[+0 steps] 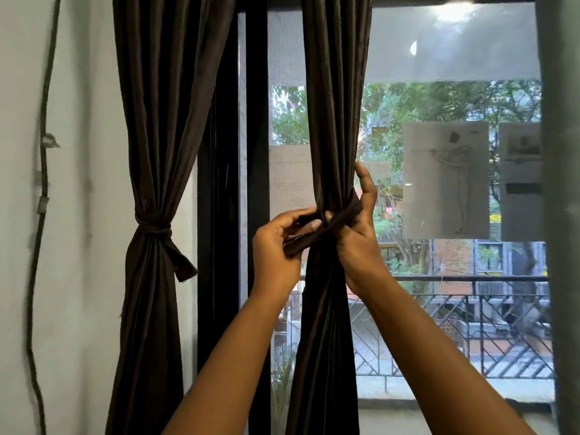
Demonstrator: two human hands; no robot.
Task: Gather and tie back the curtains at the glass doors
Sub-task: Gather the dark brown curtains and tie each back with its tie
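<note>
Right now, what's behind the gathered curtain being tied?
Behind the gathered curtain: mesh screen and glass door, with balcony railing and trees outside. The strip directly behind the fabric is hidden.

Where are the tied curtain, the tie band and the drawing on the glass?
tied curtain [153, 229]: head view, on its knot at the waist.
tie band [345, 211]: head view, on the strip wrapped around the middle curtain, beside the right hand.
drawing [445, 180]: head view, middle of the sheet.

No readable text; window papers [445, 180] show sketches.
</note>
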